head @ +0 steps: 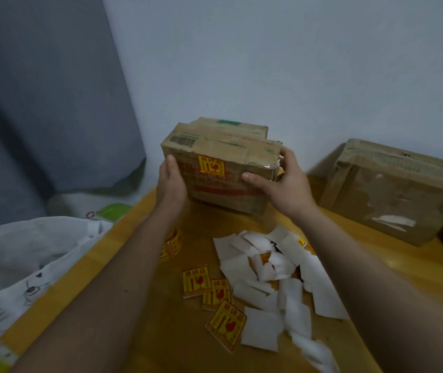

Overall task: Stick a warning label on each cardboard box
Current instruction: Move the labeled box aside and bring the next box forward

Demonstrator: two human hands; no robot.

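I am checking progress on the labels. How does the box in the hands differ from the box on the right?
The held box bears a yellow warning label; the right box shows none. The left hand and right hand grip the held box, tilted; the right box lies flat on the table, untouched. The right box looks larger. Both are worn brown cardboard.

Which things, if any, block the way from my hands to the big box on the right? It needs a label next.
Nothing visible stands before the big box, but both the left hand and right hand hold the labelled small box.
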